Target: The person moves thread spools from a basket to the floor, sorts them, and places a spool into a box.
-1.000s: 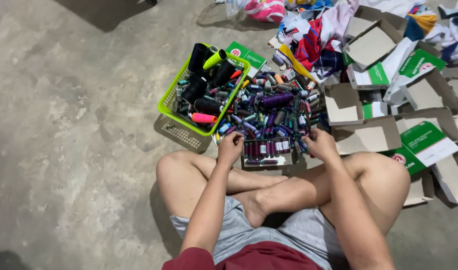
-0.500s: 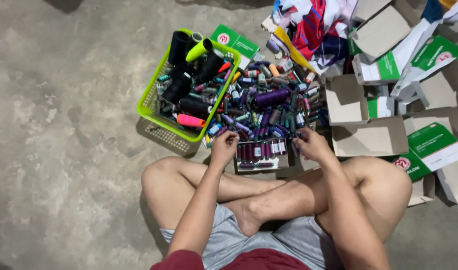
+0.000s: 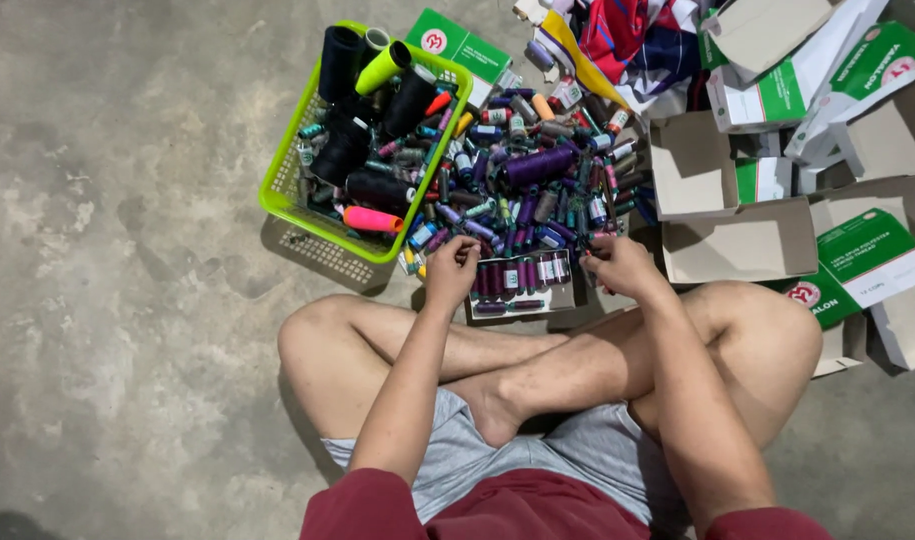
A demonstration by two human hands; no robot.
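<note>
Both hands shifting little since earlier, left hand (image 3: 451, 268) and right hand (image 3: 617, 264) curling over small thread-spool box (image 3: 522, 285), grip contents unclear, green basket (image 3: 277, 190) sitting beside.

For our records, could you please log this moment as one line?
left hand: at loose thread spools | right hand: beside small open cardboard box of purple spools | green plastic basket: left

Maroon shirt, grey shorts (crumpled) — bare legs, barefoot

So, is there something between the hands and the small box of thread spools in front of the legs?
Nothing visible. The left hand and the right hand sit at the two sides of the small box, with the loose spool pile just behind it.
</note>
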